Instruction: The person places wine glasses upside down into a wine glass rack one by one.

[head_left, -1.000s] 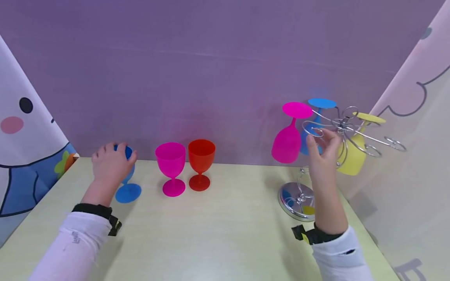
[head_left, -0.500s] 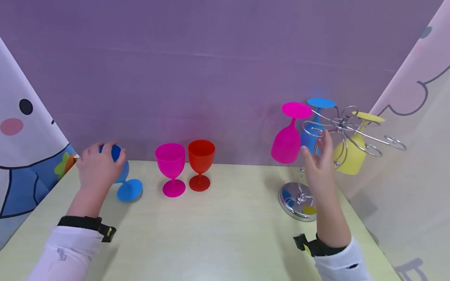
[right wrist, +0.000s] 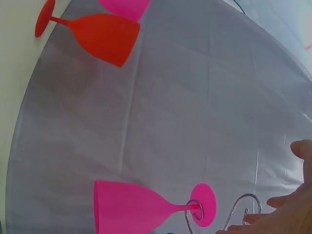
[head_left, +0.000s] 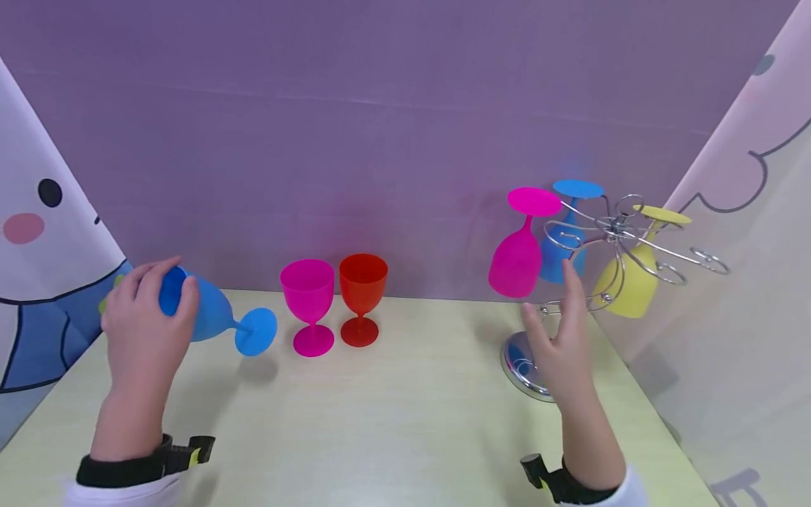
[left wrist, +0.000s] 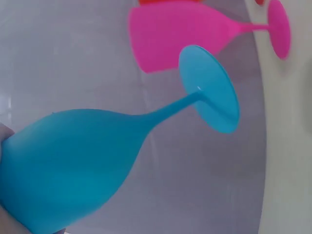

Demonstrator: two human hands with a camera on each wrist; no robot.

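Note:
My left hand (head_left: 146,327) grips a blue goblet (head_left: 212,310) round the rim of its bowl. The goblet is tipped on its side, its foot pointing right and lifted over the table; the left wrist view shows its bowl and stem (left wrist: 78,161) close up. My right hand (head_left: 560,338) holds nothing, thumb and fingers spread in front of a chrome glass rack (head_left: 617,229). Upside down from the rack's wire arms hang a pink goblet (head_left: 516,264), a second blue goblet (head_left: 557,246) and a yellow goblet (head_left: 633,282). The hand partly covers the rack's round base (head_left: 522,366).
A second pink goblet (head_left: 308,289) and a red goblet (head_left: 363,282) stand upright side by side on the pale table (head_left: 367,422), near the purple backdrop (head_left: 380,155). Printed side panels rise at left and right.
My left hand has moved left and nearer, lifting the blue goblet and tipping it from upright onto its side. My right hand has drawn down and away from the rack's arms, fingers spreading.

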